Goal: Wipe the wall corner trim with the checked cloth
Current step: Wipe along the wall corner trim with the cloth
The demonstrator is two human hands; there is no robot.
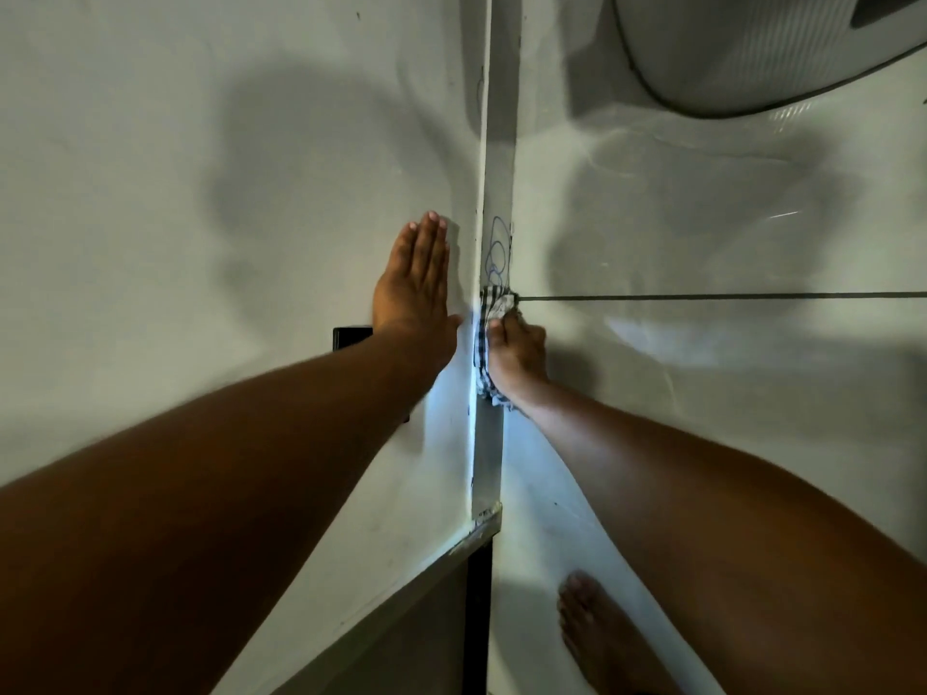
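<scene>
The pale vertical corner trim [499,158] runs down the middle of the view between two walls. Blue pen scribbles [498,253] mark it just above the cloth. My right hand [514,356] presses the black-and-white checked cloth [489,313] flat against the trim, with part of the cloth bunched under the palm and hanging below the wrist. My left hand [416,278] lies flat on the left wall beside the trim, fingers straight and together, holding nothing.
A black switch plate [351,336] sits on the left wall, partly behind my left wrist. A white curved fixture [752,47] hangs at the top right. A dark joint line [727,295] crosses the right wall. A bare foot [607,639] stands on the floor below.
</scene>
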